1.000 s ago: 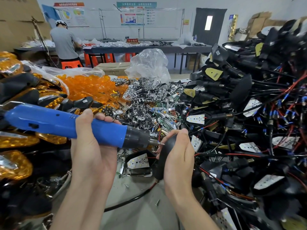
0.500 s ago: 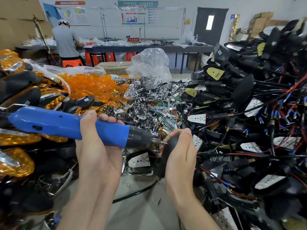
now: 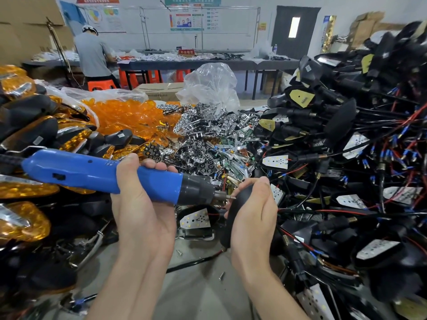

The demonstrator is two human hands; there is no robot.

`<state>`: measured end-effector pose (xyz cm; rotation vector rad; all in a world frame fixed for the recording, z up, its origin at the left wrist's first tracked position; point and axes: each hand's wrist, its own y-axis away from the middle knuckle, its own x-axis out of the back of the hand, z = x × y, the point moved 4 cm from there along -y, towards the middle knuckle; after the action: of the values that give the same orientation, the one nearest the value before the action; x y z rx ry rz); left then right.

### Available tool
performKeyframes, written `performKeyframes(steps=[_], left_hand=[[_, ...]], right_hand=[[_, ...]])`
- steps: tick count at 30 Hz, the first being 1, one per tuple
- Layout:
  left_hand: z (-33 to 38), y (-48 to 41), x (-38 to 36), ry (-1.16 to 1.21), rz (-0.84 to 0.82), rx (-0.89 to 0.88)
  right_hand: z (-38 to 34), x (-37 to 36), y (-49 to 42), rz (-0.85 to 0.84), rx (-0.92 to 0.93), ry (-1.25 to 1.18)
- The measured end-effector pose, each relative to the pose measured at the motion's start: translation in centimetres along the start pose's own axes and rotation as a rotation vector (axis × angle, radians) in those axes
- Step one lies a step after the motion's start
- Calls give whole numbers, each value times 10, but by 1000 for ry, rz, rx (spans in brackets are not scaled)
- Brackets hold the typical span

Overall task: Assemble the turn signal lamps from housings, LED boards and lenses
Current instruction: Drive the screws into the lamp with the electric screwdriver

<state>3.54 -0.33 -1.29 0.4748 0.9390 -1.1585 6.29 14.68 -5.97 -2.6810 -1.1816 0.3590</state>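
The left hand [image 3: 143, 218] wraps its fingers [image 3: 159, 165] tight round the blue driver [image 3: 92, 172]; the right hand [image 3: 251, 218] curls its fingers [image 3: 253, 182] round a black housing [image 3: 231, 218], held up over the desk [image 3: 196, 294], near the middle; the bit [image 3: 230, 197] touches the housing's top edge, just beside the right thumb.

The bit could slip off the screw and poke that thumb, because the thumb sits so close; the screw itself is too small to see. The housing looks round and smooth, so it could turn in the hand if the driver pushes at a slant; then the screw may go in crooked or drop. Two loose screws [image 3: 178, 251] lie on the desk below. The housing's wire [image 3: 196, 262] hangs down to the desk and could snag in the tangle of wires [image 3: 381, 125] on the right.

A clear bag [image 3: 76, 93] at far left holds orange lenses [image 3: 129, 114]; they spill out toward the silver parts [image 3: 203, 135]. A second bag [image 3: 212, 84] stands farther off; what is in it cannot be told. A brown box [image 3: 159, 91] sits just left of it; its inside is hidden.
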Motion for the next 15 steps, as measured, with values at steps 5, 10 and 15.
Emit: performKeyframes(steps=[5,10,15], left_hand=[[4,0,-1,5,-2,-8],[7,0,-2,0,-11,-1],[3,3,-2,-16,-17,-34]], right_hand=[[-5,-3,1,-31,41,27],[-6,-5,1,-47,53,18],[0,-2,-3,-39,20,-18]])
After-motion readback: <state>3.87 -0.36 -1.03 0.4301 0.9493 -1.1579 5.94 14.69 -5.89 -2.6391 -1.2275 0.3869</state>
